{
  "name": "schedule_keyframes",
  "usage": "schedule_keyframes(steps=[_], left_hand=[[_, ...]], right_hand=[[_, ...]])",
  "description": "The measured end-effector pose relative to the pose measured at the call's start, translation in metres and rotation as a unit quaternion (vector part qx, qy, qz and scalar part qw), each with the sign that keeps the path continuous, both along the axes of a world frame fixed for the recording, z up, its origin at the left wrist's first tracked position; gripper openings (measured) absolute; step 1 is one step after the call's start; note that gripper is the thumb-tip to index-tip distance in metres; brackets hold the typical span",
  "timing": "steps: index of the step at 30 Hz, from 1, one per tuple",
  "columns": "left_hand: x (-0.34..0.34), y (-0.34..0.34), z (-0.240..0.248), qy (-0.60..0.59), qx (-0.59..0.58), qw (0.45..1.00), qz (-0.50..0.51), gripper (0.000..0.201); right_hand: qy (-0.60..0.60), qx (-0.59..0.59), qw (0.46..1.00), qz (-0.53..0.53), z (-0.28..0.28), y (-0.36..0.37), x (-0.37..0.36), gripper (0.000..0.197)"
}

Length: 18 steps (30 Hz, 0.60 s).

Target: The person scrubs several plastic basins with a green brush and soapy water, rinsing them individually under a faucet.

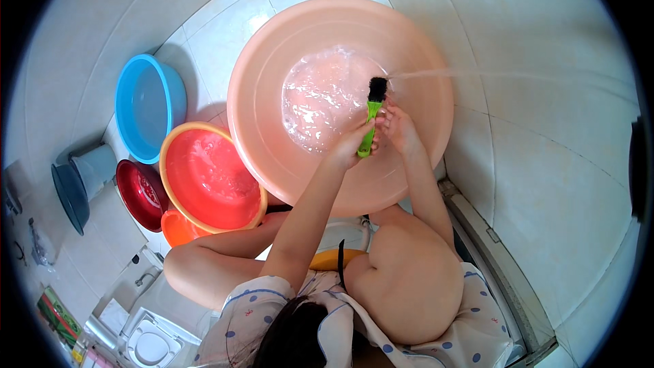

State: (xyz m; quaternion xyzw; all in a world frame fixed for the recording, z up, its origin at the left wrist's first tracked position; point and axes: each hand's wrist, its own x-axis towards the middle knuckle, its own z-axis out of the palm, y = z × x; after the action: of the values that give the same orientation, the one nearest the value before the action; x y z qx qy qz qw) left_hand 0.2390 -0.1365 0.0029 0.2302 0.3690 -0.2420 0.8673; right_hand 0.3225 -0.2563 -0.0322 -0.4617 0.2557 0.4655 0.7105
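Note:
My left hand (353, 143) is closed round the green handle of a small brush (373, 117) with black bristles, held upright over the big peach-coloured basin (272, 153). Close beside the handle on its right, my right hand (398, 127) has its fingers loosely bent and apart, tips near the bristles; whether they touch the brush I cannot tell. A thin jet of water (470, 73) comes in from the right and reaches the brush head. Shallow sudsy water (320, 99) covers the basin's bottom.
Left of the big basin stand a blue basin (141, 105), a red basin with a yellow rim (214, 180), a dark red bowl (139, 194) and an orange one (178, 228). A tiled wall (545, 136) rises at right, above a door track (494, 259). A toilet (153, 342) is lower left.

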Motion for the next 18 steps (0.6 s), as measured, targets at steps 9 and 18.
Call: schedule_keyframes(steps=[9, 18], left_hand=[[0.042, -0.003, -0.005, 0.001, -0.100, 0.995, 0.023, 0.028], [0.042, 0.003, -0.015, 0.013, -0.162, 0.986, 0.039, 0.035]], right_hand=[[-0.065, 0.297, 0.952, -0.029, -0.002, -0.016, 0.012, 0.039], [-0.067, 0.072, 0.993, -0.068, 0.028, 0.011, 0.008, 0.050]])
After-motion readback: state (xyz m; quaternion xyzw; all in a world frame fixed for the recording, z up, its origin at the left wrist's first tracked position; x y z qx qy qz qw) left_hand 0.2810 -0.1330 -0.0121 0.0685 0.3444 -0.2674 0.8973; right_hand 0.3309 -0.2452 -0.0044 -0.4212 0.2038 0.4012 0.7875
